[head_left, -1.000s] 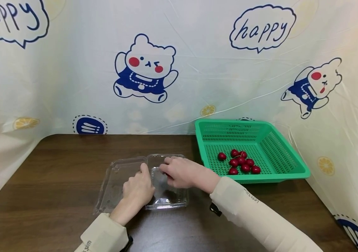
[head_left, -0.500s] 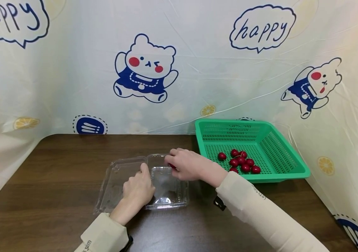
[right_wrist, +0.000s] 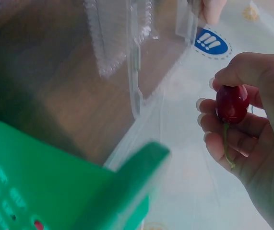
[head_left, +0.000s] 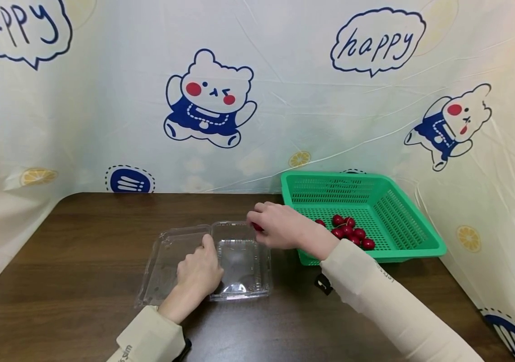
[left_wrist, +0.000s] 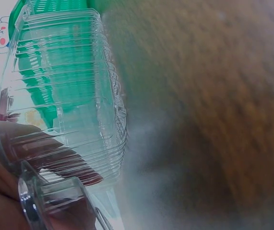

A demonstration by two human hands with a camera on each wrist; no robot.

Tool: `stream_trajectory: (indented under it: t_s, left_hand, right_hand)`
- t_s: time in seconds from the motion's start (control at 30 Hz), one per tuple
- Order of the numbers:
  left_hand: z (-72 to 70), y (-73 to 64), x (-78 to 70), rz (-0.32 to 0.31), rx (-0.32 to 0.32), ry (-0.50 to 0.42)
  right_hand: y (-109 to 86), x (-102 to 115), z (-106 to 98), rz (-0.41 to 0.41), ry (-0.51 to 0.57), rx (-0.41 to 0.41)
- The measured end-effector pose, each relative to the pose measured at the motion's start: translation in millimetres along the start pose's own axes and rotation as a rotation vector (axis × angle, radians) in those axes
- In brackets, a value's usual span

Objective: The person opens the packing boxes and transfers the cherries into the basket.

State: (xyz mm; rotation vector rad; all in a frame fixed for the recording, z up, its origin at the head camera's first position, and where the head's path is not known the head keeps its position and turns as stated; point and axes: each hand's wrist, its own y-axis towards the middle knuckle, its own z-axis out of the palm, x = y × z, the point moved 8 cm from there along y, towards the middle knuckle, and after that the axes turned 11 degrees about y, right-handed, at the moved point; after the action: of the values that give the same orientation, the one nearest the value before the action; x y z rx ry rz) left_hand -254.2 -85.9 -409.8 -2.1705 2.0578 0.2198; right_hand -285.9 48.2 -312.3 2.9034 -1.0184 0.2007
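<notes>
A clear plastic clamshell box [head_left: 239,269] lies opened out on the table, its lid [head_left: 164,261] to the left. My left hand [head_left: 198,274] grips the box near the hinge; in the left wrist view, fingers [left_wrist: 55,148] show through its ribbed wall. Over the box's back right corner, my right hand [head_left: 277,226] pinches a dark red cherry [right_wrist: 232,104] between thumb and fingers, its green stem [right_wrist: 227,143] hanging down. Several more cherries [head_left: 348,231] lie in the green basket [head_left: 402,253] to the right, partly hidden by my right wrist.
The brown wooden table [head_left: 81,266] runs back to a printed curtain [head_left: 126,100] with bears and lettering. The basket stands at the table's back right, its near rim beneath my right forearm.
My right hand has moved up and to the right, from inside the box toward the basket, with the cherry in its fingers. My left hand and the box have stayed put.
</notes>
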Motion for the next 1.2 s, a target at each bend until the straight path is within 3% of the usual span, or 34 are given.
stream_trajectory:
  t_s: [0.5,1.2]
  left_hand:
    - [-2.2,0.3,-0.9,-0.003,0.001,-0.001]
    - [0.0,-0.6,0.2,-0.003,0.009,0.006]
  right_hand:
    - [-20.6,-44,-42,0.124,0.045,-0.095]
    - [-50.0,-104,-54,0.294,0.13,-0.146]
